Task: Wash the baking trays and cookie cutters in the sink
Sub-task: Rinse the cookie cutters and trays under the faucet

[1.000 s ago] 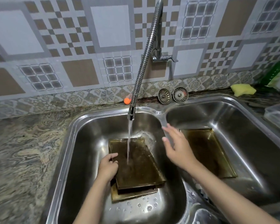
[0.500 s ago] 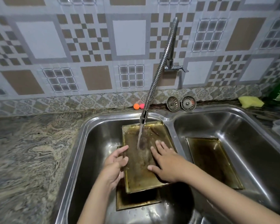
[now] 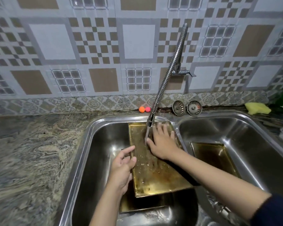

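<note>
Left hand (image 3: pixel 122 167) grips the greasy gold rectangular metal baking tray (image 3: pixel 155 167) propped in the left basin, right hand (image 3: pixel 162 144) flat on it, rubbing. Wet grease could let it slip.

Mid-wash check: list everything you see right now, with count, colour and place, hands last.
Baking trays: 3, golden-brown; one tilted under the tap, one beneath it, one in the right basin.
Sink: 1, steel, double basin.
Tap: 1, chrome, running.
Strainers: 2, metal, behind the sink.
Balls: 2, orange and pink, at the wall.
Sponge: 1, yellow, far right.
Countertop: 1, marbled grey-beige.
Left hand: grips the tilted tray's left edge.
Right hand: flat on that tray.
</note>
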The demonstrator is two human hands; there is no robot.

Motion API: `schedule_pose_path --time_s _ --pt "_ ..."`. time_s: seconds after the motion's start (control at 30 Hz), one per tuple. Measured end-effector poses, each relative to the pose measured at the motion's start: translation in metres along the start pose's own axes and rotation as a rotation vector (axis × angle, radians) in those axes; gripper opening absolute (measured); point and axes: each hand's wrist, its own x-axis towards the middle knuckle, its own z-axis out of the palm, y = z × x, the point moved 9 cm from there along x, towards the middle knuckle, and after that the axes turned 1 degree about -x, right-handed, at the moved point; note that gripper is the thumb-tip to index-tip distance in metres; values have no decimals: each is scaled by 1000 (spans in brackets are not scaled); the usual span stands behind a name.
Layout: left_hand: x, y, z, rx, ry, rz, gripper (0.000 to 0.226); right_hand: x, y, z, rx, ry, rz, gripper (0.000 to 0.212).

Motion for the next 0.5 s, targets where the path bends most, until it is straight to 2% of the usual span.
schedule_pose_path --time_s 0.1,0.17,0.2,0.3,0.33,0.4,0.47,0.5 --pt "3 9 -2 -12 79 30 35 -35 -57 14 77 -83 -395 61" --pt "5 14 -16 -31 124 14 35 -49 -54 25 12 -145 -521 59" --pt "4 15 -20 -43 119 5 35 -39 -42 26 -17 -134 -466 61" --pt "-1 12 -7 -12 56 -12 35 -2 -2 15 89 -58 -25 71" --pt "-2 10 -1 10 53 -6 34 0 -6 12 115 -26 16 70" --pt "0 10 5 1 62 20 34 -11 -46 11 117 -18 -205 63" --pt "3 9 -3 -53 77 15 36 -35 -73 18 97 -106 -468 59" --pt "3 9 -9 -63 80 4 37 -39 -69 22 62 -138 -515 59"
